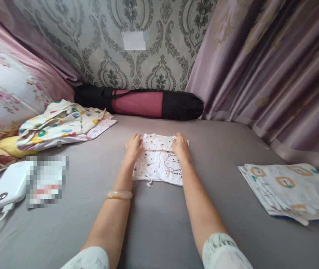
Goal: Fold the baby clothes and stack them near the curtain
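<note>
A small white baby shirt [156, 164] with dots, a tie string and a cartoon animal print lies on the grey bed sheet [159, 224]. Its far part is folded over toward me, forming a band across the top. At the left end of that band, my left hand [134, 147] grips the cloth with curled fingers. My right hand [180, 147] holds the opposite end, its thumb on top of the fabric. Most fingertips are hidden behind the hands or the cloth. A pale bangle [119, 195] circles my left wrist.
Folded printed cloths [291, 190] lie at the right, and a pile of colourful clothes [67, 123] at the left. Nearer on the left are a white power bank [6, 186] with a cable and a blurred-out item [47, 183]. A black and red long bag [138, 102] lies along the wall.
</note>
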Tool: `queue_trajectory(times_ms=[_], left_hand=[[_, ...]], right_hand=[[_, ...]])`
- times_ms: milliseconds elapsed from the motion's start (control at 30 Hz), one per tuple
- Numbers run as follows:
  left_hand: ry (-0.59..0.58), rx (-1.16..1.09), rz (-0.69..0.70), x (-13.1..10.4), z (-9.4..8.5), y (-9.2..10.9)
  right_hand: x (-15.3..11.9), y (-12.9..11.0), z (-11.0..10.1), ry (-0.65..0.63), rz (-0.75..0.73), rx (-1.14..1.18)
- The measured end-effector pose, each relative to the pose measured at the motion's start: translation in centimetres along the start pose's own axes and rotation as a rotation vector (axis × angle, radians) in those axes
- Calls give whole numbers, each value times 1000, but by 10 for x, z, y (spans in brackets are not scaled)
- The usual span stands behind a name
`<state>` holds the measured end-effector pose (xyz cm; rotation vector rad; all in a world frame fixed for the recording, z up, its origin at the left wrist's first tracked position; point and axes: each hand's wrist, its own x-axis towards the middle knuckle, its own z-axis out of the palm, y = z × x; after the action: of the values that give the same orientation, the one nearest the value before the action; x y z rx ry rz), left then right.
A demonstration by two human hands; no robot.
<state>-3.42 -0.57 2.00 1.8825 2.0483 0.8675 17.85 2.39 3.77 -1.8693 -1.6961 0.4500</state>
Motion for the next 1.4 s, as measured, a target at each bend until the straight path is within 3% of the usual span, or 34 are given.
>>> queue_trajectory(times_ms=[100,233,333,600,800,1000,1200,1400], left_hand=[[30,16,14,0,-5,1],[-40,77,10,-3,-8,5],[-82,64,-9,-4,-9,3],[-123,57,-137,-3,-16,-7],[-88,65,-191,-2,-13,-16],[-26,64,-178,1,-4,-24],[-33,69,-154,2,-7,-20],[-52,5,55,1,-2,-2]], right_hand=[[-14,-22,3,-71,-159,-63],[-31,-43,23,-259,-396,-144],[-38,-52,36,-348,-477,-190],[-31,-69,61,-382,-500,-296],[-28,-75,75,-336,-518,-327],[-29,-78,84,-406,-450,-297],[-27,-80,75,-459,-414,-239],[-32,-59,38,-287,-380,-256]])
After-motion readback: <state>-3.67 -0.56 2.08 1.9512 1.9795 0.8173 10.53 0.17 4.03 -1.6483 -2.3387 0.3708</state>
